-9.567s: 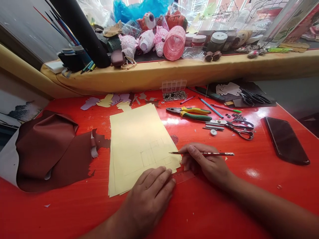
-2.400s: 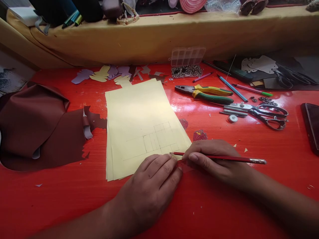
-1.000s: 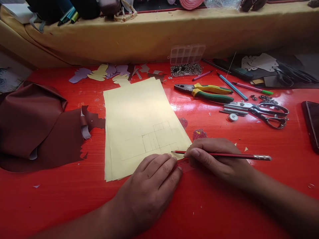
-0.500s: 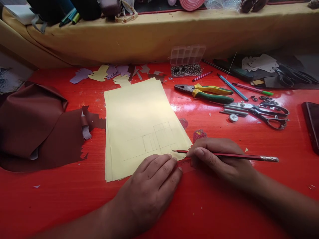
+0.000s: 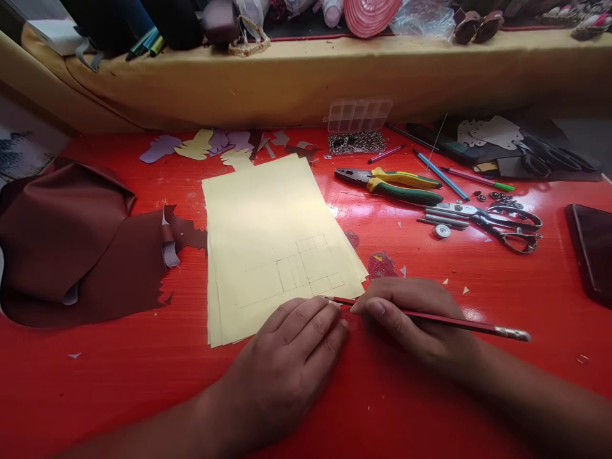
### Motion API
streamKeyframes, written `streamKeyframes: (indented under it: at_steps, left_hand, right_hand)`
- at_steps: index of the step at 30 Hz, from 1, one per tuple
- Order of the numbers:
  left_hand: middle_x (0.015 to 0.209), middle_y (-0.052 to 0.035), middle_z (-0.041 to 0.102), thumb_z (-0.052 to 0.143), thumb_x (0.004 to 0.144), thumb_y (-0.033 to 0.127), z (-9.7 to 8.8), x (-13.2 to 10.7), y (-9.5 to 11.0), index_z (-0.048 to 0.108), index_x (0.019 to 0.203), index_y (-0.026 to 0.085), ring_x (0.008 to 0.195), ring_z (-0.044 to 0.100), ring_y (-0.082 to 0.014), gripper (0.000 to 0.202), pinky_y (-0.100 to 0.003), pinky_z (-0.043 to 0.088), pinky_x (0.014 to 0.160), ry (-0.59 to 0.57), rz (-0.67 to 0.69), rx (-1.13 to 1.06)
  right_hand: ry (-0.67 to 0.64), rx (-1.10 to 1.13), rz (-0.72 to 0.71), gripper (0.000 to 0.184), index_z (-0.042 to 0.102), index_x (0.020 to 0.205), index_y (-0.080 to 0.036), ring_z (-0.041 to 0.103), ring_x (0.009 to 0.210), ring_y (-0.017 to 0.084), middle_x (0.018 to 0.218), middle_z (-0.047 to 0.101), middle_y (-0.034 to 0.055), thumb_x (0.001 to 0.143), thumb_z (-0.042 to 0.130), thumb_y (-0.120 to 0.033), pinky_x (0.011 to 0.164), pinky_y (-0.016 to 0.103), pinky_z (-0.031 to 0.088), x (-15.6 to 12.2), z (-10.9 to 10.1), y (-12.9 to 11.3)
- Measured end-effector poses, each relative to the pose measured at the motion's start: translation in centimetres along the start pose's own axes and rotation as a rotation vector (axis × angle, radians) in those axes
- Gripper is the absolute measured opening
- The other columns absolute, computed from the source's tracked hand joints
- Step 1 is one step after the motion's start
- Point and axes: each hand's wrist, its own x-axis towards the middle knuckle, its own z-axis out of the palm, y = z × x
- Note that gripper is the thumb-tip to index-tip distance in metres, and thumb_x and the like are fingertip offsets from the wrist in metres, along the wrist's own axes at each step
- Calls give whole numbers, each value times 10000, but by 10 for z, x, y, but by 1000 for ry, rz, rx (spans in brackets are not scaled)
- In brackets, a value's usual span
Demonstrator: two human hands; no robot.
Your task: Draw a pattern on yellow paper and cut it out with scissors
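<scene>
- Near the lower edge of the red table [image 5: 143, 389], the left hand [image 5: 291, 357] lay palm down over the bottom of the yellow sheets [image 5: 261, 217], its fingers flat and pressed close together.
- To its right, the right hand [image 5: 414, 315] held a dark red pencil [image 5: 459, 322], pinched between thumb and forefinger, with the eraser end pointing away to the right.
- The pencil's point sat just beside the left fingertips; whether it touched paper was too small to tell for certain.
- The sheets lay in a slightly fanned stack at the middle of the table, the top one marked with thin ruled lines [image 5: 294, 271] forming boxes on its lower half.
- Left of the stack lay brown material [image 5: 109, 268], folded, its ragged strip running up to the sheets.
- Beyond the right hand lay pliers [image 5: 404, 191] and scissors [image 5: 485, 218], with a dark phone [image 5: 593, 248] farther right.
- Behind stood an open clear box [image 5: 358, 115] of small metal pieces [image 5: 358, 142].
</scene>
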Motion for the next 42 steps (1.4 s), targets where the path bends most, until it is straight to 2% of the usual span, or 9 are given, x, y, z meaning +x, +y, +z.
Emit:
streamKeyframes:
  at_steps: [5, 15, 29, 42]
  left_hand:
    - [1307, -184, 735, 548, 1018, 68, -2, 1, 0, 697, 1326, 34, 1208, 658, -336, 344, -492, 569, 1018, 18, 27, 4]
    - [1273, -174, 735, 548, 1021, 79, -1, 3, 0, 706, 1305, 52, 1177, 655, -316, 326, -470, 555, 1000, 23, 7, -3]
    - [1286, -163, 732, 530, 1037, 79, -2, 3, 0, 686, 1330, 49, 1187, 629, -316, 333, -480, 533, 1010, 1, -5, -28]
    - [1286, -156, 729, 566, 1025, 66, -1, 4, 0, 688, 1318, 47, 1191, 621, -308, 317, -468, 500, 1008, 11, -17, -53]
  right_hand:
    - [28, 34, 53, 417, 741, 893, -209, 680, 614, 168, 699, 744, 24, 1150, 498, -432, 584, 264, 524, 4, 0, -3]
    - [-39, 28, 111, 468, 724, 860, -214, 693, 650, 171, 725, 754, 27, 1148, 488, -498, 622, 273, 532, 8, 1, -1]
    - [-78, 6, 106, 359, 727, 885, -200, 677, 673, 152, 751, 737, 12, 1142, 525, -348, 651, 253, 511, 6, 2, 3]
    - [-34, 27, 70, 325, 718, 879, -208, 668, 660, 141, 743, 733, -5, 1136, 544, -303, 639, 237, 505, 4, 2, 8]
